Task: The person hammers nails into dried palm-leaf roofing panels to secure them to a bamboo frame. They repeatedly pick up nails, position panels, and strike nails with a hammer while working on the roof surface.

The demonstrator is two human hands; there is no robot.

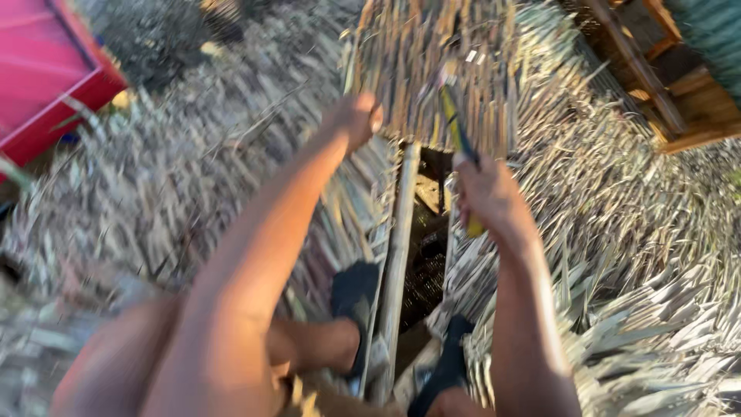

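My right hand grips a tool with a yellow and black handle, held upright over a long pale wooden pole. The pole lies lengthwise between layers of dried palm leaves. My left hand reaches forward with its fingers curled, pressing on the woven leaf mat just left of the pole's far end. Whether that hand grips any leaf strip is blurred. Both my feet in dark sandals rest beside the pole near the bottom of the view.
A red box-like object sits at the upper left on ground littered with dry leaf scraps. A wooden frame stands at the upper right. A dark gap opens beside the pole.
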